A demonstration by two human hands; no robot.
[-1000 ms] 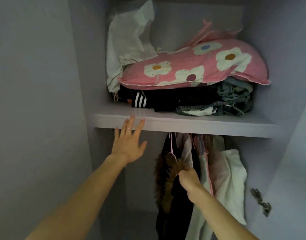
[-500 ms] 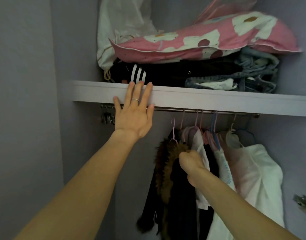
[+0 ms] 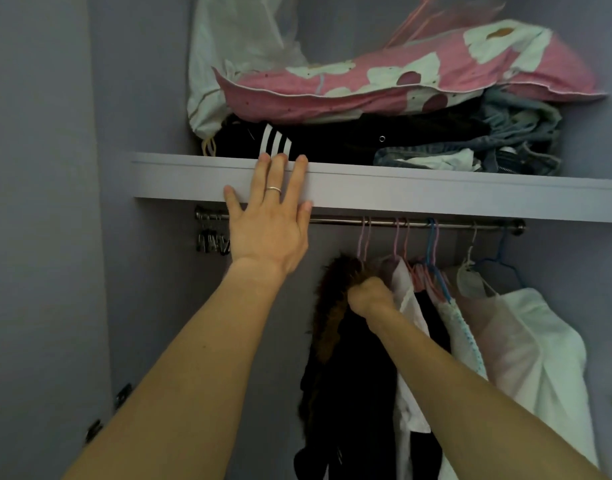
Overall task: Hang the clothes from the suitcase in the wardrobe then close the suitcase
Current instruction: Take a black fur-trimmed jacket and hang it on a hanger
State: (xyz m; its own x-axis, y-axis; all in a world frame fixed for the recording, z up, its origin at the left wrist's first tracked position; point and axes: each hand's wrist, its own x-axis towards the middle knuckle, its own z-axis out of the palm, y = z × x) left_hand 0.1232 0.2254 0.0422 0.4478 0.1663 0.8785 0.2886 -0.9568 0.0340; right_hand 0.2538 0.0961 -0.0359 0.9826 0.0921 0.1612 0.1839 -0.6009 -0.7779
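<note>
I look into a wardrobe. My left hand (image 3: 268, 220) lies flat against the front edge of the shelf (image 3: 436, 192), fingers spread, a ring on one finger. My right hand (image 3: 368, 294) is closed on the brown fur collar of a black coat (image 3: 346, 382) that hangs from a pink hanger (image 3: 363, 240) on the metal rail (image 3: 418, 222). To its right hang several light garments, among them a white jacket (image 3: 540, 358). The suitcase is not in view.
On the shelf lie a pink flowered pillow (image 3: 418, 77), a white bag (image 3: 238, 53), a black striped garment (image 3: 276, 143) and folded jeans (image 3: 505, 140). Metal clips (image 3: 209, 237) hang at the rail's left end. Door hinges (image 3: 122, 396) show on the left wall.
The view has dropped, so the rail and hangers now show under the shelf. My left hand has risen from below the shelf onto its front edge. My right hand keeps its hold on the coat.
</note>
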